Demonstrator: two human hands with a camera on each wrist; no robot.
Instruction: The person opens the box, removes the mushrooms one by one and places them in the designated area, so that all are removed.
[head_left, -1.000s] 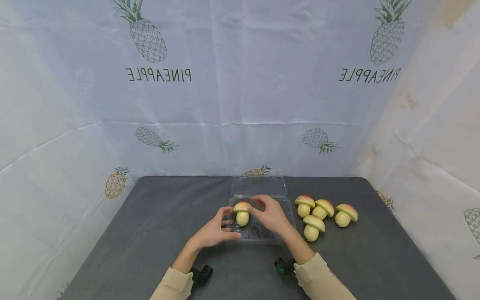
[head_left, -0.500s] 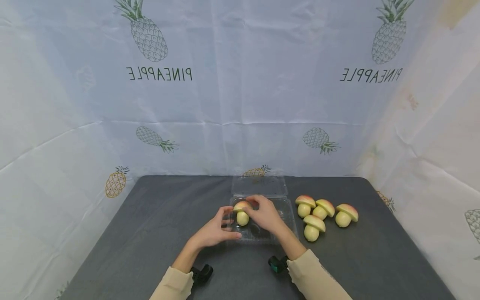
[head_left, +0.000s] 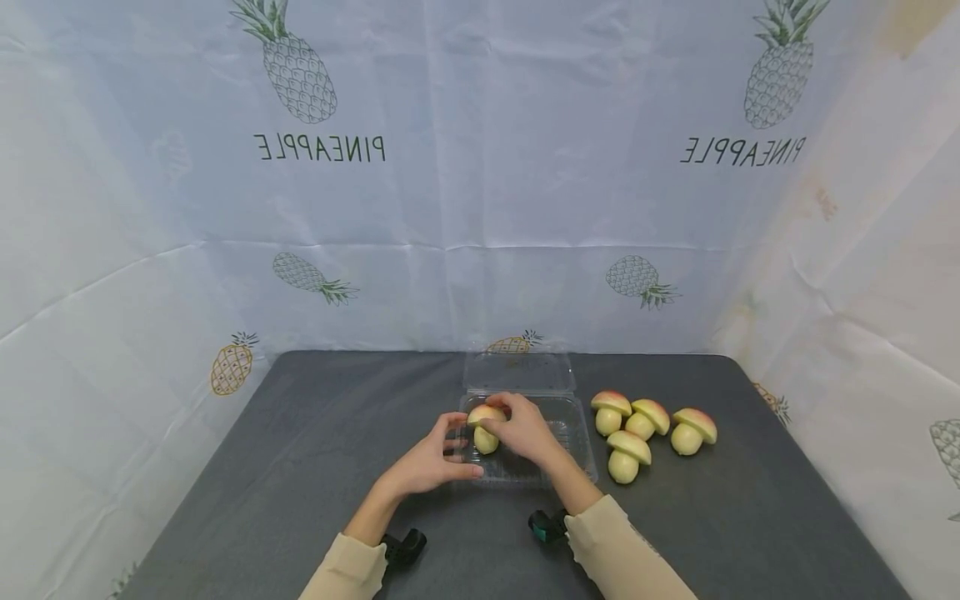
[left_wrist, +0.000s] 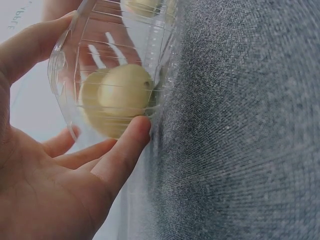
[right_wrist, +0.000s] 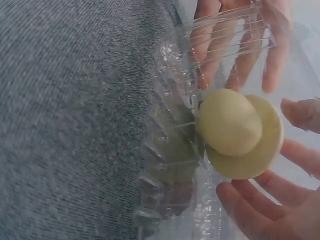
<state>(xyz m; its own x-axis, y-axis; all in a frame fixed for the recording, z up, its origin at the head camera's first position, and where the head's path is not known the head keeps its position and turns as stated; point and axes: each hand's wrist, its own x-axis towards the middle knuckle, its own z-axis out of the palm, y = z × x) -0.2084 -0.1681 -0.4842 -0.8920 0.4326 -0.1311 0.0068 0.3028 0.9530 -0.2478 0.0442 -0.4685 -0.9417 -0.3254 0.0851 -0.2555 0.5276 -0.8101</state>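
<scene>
A clear plastic clamshell container (head_left: 567, 429) lies on the table with its lid laid back. One yellow mushroom-shaped piece (head_left: 486, 442), its rounded cap tinged red, sits at the left inside the tray. My right hand (head_left: 522, 425) holds its cap, the thumb on the near side and fingers beyond. The right wrist view shows the stem (right_wrist: 230, 122) and the cap's pale underside between thumb and fingertips. My left hand (head_left: 427, 457) grips the tray's left side, with the thumb at the front corner. In the left wrist view its fingers (left_wrist: 127, 145) touch the outer wall.
Several similar mushroom-shaped pieces (head_left: 628, 450) lie in a cluster right of the container. The raised lid (head_left: 517, 372) reaches toward the table's back edge. A pale pineapple-print cloth (head_left: 480, 192) hangs behind and along both sides of the dark table (head_left: 322, 450).
My right hand has shifted left, closing more over the cap. The mushroom-shaped piece has tilted and moved slightly right. The left hand has stayed in place.
</scene>
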